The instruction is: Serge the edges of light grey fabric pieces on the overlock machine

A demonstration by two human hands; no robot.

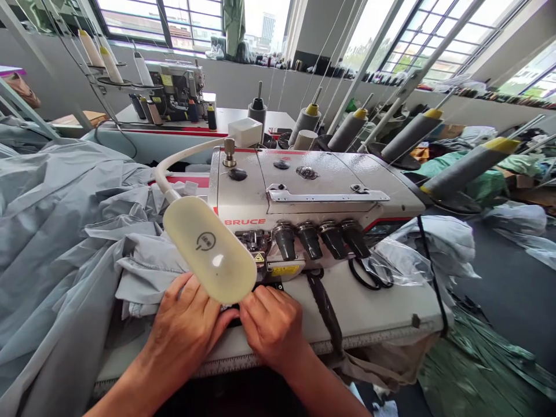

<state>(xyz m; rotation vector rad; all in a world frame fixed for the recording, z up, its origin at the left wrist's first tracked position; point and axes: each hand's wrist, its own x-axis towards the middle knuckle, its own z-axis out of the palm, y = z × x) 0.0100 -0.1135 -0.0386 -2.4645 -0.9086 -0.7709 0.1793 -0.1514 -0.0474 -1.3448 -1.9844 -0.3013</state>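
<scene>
Close to the front of an overlock sewing machine marked BRUCE, both hands work side by side under a pale oval lamp head. My left hand is closed on light grey fabric, its thumb stretched toward the other hand. My right hand has its fingers curled tight just right of the lamp; what they grip is hidden. The lamp also covers the needle area and some left fingertips. More of the grey fabric spreads in loose folds over the left side.
Black tension knobs line the machine's front. Several grey thread cones stand behind it. A black cord loop and clear plastic lie at right. A measuring tape runs along the table edge. Another sewing machine stands behind.
</scene>
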